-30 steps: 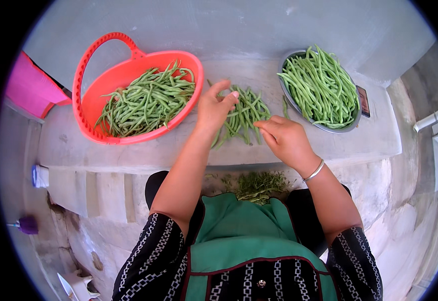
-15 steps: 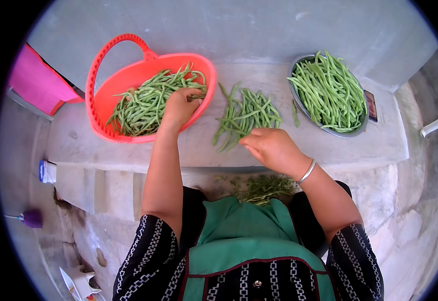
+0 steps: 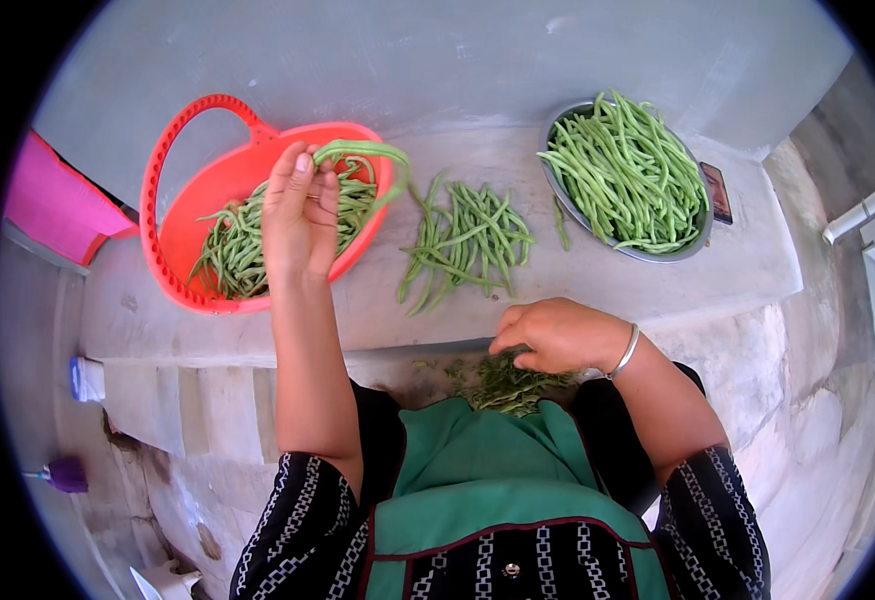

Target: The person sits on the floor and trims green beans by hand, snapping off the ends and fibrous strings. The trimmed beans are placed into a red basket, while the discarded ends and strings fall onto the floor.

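Observation:
My left hand (image 3: pixel 300 220) is raised over the right side of the red basket (image 3: pixel 349 128). Its thumb and fingers pinch one end of a green bean (image 3: pixel 382 150), which arches to the right and droops. Inside the basket lie many loose green beans (image 3: pixel 232 250). My right hand (image 3: pixel 562 335), with a silver bangle at the wrist, hangs above the ledge's front edge, over a heap of green trimmings (image 3: pixel 507 388). Its fingers curl downward, and whatever they hold, if anything, is hidden. Between the hands, a small pile of beans (image 3: pixel 472 235) rests on the ledge.
A grey metal bowl (image 3: pixel 567 207) heaped with beans stands at the right of the concrete ledge (image 3: pixel 657 285). Beside it lies a phone (image 3: pixel 717 193), and a single bean (image 3: pixel 561 223) lies left of the bowl. A grey wall (image 3: pixel 457 60) rises behind.
My left hand has lifted out of the basket with a green bean. My right hand has moved from the bean pile down toward me, over the trimmings. The whole view has shifted slightly.

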Tool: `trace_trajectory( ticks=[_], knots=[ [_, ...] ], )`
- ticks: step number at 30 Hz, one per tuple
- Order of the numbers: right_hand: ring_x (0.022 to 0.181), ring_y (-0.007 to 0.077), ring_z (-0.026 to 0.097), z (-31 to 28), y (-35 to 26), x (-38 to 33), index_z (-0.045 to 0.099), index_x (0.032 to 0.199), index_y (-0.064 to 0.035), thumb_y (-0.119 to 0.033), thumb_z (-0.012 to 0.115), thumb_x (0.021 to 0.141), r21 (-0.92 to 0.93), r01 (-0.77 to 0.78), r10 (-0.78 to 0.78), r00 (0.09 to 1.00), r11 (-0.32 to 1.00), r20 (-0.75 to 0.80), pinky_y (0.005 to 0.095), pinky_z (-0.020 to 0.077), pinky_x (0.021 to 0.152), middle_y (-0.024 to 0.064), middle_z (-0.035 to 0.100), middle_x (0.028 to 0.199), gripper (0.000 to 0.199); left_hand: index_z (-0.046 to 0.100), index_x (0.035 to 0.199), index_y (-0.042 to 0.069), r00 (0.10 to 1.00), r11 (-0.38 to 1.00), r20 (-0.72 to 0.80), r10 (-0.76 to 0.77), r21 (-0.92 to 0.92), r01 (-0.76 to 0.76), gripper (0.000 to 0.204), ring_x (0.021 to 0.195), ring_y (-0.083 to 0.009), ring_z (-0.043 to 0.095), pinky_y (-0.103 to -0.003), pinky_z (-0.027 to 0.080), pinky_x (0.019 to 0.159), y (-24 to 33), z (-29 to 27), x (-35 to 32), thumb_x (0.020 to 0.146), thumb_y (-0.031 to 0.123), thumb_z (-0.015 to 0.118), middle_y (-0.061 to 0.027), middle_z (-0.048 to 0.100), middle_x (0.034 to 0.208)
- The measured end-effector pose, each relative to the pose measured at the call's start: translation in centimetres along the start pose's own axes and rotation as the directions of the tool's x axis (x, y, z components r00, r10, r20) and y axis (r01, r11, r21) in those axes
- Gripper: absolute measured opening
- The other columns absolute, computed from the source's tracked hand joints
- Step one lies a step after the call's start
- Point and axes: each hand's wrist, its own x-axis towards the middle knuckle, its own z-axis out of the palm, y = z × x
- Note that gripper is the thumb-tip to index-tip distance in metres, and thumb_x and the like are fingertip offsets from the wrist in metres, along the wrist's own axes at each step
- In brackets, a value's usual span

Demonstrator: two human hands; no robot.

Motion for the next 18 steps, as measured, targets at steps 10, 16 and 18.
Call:
trace_trajectory(
  ticks=[10,16,18],
  knots=[
    [0.103,0.0190,0.060,-1.3,-1.2,3.1,0.042,0.131,-0.0007,-0.014,0.057,0.091,0.974,-0.001,0.513,0.851,0.225,-0.118,0.0297,0.0492,0.083,0.0111,0.050,0.127,0.045,0.056,0.107,0.003,0.924,0.844,0.033,-0.381,-0.396,0.362,0.018,0.093,-0.0163,0.061,-0.024,0.055,0.081,-5.3,5.0,-4.3,0.088,0.004,0.060,-0.0044,0.060,0.098],
    [0.092,0.0153,0.062,0.5,-0.4,4.3,0.056,0.115,0.0000,-0.018,0.057,0.092,0.999,-0.006,0.482,0.876,0.034,-0.011,0.0300,0.0512,0.081,0.0069,0.062,0.103,0.029,0.055,0.108,0.004,0.906,0.799,0.071,-0.416,-0.448,0.402,0.020,0.095,-0.0179,0.060,-0.026,0.055,0.085,-6.4,4.7,-4.7,0.088,0.004,0.059,-0.0051,0.060,0.100],
    [0.084,0.0142,0.063,-0.2,-0.1,4.2,0.061,0.106,-0.0017,-0.017,0.057,0.091,0.984,-0.016,0.553,0.829,0.177,-0.086,0.0292,0.0514,0.075,0.0052,0.064,0.092,0.021,0.057,0.108,0.003,0.938,0.900,0.024,-0.347,-0.274,0.340,0.019,0.097,-0.0175,0.060,-0.026,0.053,0.084,-6.2,4.3,-4.3,0.088,0.004,0.060,-0.0049,0.060,0.100]
  ],
)
